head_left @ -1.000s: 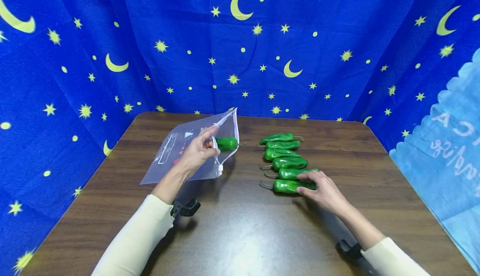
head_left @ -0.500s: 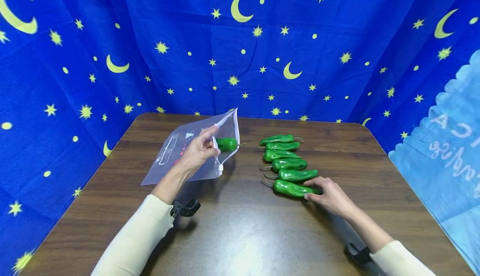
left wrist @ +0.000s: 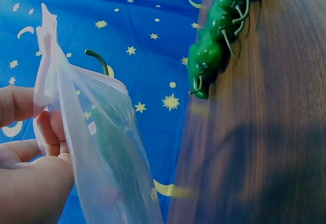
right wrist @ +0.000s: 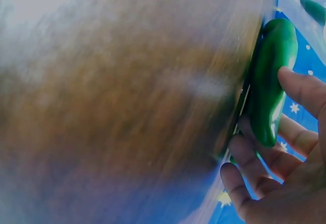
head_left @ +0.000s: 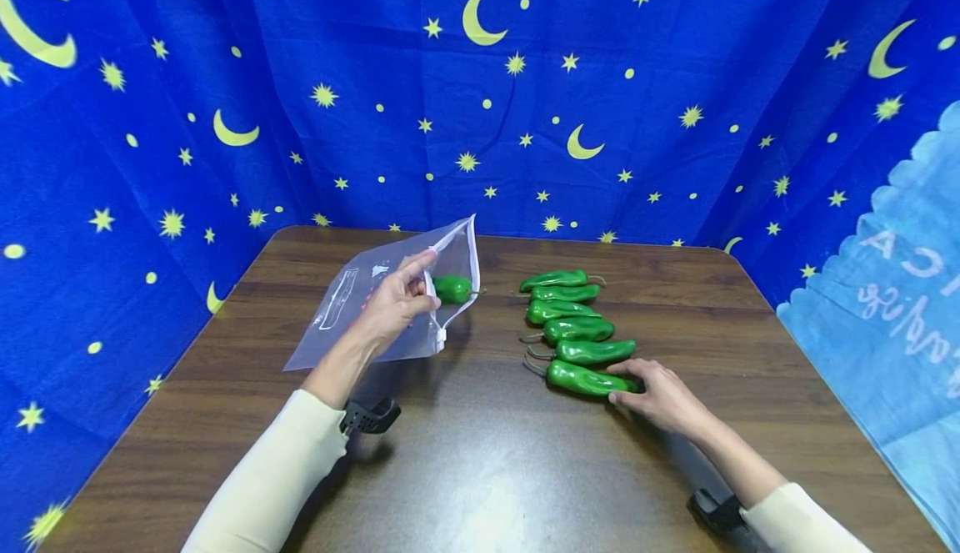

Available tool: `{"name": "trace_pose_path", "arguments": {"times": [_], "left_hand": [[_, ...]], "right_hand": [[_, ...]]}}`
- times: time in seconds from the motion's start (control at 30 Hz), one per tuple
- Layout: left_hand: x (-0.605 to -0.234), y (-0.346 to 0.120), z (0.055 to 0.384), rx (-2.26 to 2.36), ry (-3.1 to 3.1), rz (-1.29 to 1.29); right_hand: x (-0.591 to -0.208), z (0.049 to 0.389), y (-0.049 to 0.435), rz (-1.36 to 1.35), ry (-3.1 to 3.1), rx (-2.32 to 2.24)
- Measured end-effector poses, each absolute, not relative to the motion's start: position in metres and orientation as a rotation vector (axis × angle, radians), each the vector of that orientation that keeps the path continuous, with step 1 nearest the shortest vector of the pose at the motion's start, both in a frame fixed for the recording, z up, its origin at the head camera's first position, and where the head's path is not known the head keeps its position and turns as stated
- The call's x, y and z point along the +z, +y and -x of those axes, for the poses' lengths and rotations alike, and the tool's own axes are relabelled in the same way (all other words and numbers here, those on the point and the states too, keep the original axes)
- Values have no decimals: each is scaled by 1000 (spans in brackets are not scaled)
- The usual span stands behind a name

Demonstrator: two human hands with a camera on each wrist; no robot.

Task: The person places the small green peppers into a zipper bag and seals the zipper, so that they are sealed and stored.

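Observation:
My left hand [head_left: 390, 307] pinches the near rim of a clear zip bag [head_left: 397, 340], its mouth held apart and facing right. Inside the bag lies one green pepper [head_left: 453, 289], its stem poking out of the opening. Several more green peppers [head_left: 567, 293] lie in a row to the right. At the near end of that row, my right hand [head_left: 663, 396] holds the tip of the closest green pepper [head_left: 581, 379] between thumb and fingers. In the right wrist view the thumb presses one side of this pepper [right wrist: 273, 76], with fingers behind its tip.
Under everything is a brown wooden table [head_left: 480, 436]. A blue cloth [head_left: 390, 61] with yellow moons and stars hangs behind it and along the sides. A light blue cloth [head_left: 885, 311] with white lettering hangs at the right. The bag's white slider [head_left: 441, 335] sits at its near corner.
My right hand has shifted right along the nearest pepper to its tip, and that pepper has turned slightly, its tip end swinging nearer to me. My left hand and the bag have hardly moved.

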State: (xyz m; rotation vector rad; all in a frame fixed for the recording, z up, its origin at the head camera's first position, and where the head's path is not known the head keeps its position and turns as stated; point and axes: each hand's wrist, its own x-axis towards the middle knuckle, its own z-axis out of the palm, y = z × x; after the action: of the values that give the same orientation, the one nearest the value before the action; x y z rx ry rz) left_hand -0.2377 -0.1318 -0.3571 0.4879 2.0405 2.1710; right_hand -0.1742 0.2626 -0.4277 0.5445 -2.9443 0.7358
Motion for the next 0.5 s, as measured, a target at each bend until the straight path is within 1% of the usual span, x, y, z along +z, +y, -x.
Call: {"name": "trace_pose_path", "arguments": {"times": [0.5], "left_hand": [[-361, -133, 238, 2161, 2061, -480]], "right_hand": [[-424, 173, 261, -506, -2883, 809]]}}
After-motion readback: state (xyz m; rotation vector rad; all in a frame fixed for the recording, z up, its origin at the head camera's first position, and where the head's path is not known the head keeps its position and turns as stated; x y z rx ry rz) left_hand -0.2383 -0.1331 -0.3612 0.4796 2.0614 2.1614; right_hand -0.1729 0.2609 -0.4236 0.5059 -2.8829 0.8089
